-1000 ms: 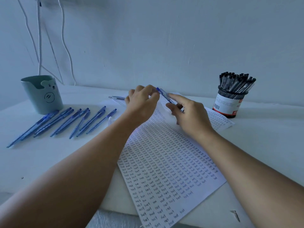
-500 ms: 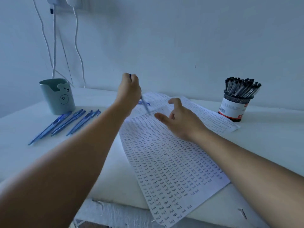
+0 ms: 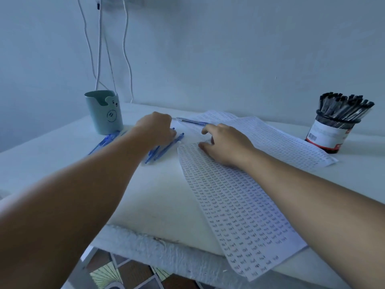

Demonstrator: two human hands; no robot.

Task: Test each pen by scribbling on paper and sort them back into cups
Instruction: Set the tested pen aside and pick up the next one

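My left hand [image 3: 158, 129] lies knuckles-up on the row of blue pens [image 3: 164, 148] on the white table, its fingers curled round one blue pen whose end [image 3: 173, 128] pokes out past them. More of the row [image 3: 104, 141] shows left of my forearm. The green bear cup [image 3: 104, 113] stands just behind. My right hand [image 3: 225, 143] rests on the printed paper sheet [image 3: 239, 205], fingers loose, holding nothing. Another blue pen [image 3: 191, 121] lies alone on the paper beyond both hands.
A mesh cup full of black pens [image 3: 333, 130] stands at the far right beside a second printed sheet [image 3: 281, 138]. White cables [image 3: 100, 59] hang down the wall behind the green cup. The table's rough front edge [image 3: 166, 249] runs below, tiled floor under it.
My left hand carried the blue pen from between both hands leftward and down onto the row of pens. My right hand let go and settled on the paper. The view shifted left.
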